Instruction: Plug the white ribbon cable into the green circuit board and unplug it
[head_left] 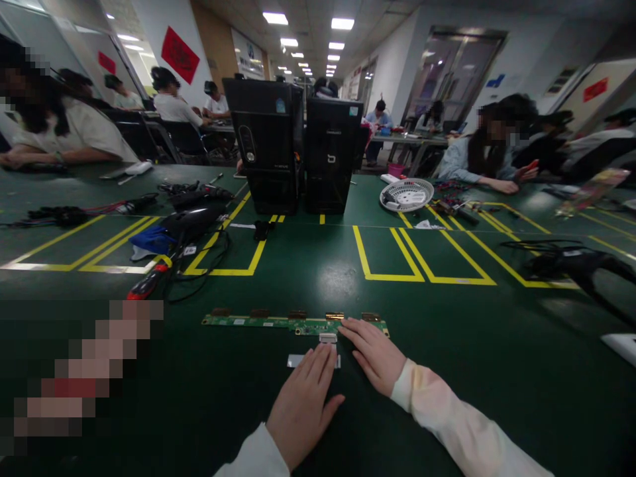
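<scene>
A circuit board (278,322) lies flat on the tabletop (447,371); the right hand (375,358), grip spread, pins its right end steady; the left hand (305,401), grip spread too, presses a white strip (294,361) just this side of it.

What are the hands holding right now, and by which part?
Nothing is gripped. The left hand lies flat, fingertips on a small white strip; the right hand lies flat, fingertips on the circuit board's right end.
</scene>
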Demonstrator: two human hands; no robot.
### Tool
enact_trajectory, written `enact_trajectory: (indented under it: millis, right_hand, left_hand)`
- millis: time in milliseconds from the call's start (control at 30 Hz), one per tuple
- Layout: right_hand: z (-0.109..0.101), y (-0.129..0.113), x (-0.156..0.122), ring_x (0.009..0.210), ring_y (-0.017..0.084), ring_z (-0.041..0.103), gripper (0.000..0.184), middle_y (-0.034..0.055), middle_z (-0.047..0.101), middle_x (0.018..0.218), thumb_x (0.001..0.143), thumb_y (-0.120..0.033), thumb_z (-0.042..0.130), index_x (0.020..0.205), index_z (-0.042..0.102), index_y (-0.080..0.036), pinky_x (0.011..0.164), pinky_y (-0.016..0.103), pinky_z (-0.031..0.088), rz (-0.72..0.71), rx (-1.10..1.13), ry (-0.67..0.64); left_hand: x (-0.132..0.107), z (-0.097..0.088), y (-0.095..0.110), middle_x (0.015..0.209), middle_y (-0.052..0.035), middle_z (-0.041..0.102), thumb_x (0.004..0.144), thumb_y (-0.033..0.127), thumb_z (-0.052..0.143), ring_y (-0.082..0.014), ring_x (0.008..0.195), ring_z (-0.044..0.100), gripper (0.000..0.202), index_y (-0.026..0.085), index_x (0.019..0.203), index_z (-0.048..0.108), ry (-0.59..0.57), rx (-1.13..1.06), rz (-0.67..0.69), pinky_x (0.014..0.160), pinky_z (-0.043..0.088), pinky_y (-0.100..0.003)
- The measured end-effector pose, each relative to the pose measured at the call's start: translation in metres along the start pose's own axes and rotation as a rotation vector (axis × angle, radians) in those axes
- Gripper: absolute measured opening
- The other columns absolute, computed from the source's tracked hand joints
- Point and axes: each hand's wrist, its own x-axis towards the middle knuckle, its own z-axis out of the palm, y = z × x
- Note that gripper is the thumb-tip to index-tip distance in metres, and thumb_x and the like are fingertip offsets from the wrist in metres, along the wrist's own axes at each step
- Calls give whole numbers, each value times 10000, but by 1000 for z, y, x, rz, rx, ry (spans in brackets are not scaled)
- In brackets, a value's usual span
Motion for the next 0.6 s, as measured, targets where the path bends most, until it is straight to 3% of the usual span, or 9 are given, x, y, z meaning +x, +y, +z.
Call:
enact_trajectory:
  millis: [600]
  right_hand:
    - [0,0,-1,1316,206,333,448,124,436,1384,890,-147,346,1329,437,-144,1079,444,333,4,11,26]
  left_hand:
    - [-4,0,-3,1397,-136,458,907,413,454,-275,1274,430,559,110,1371,382,-27,-39,-11,1031,400,-445]
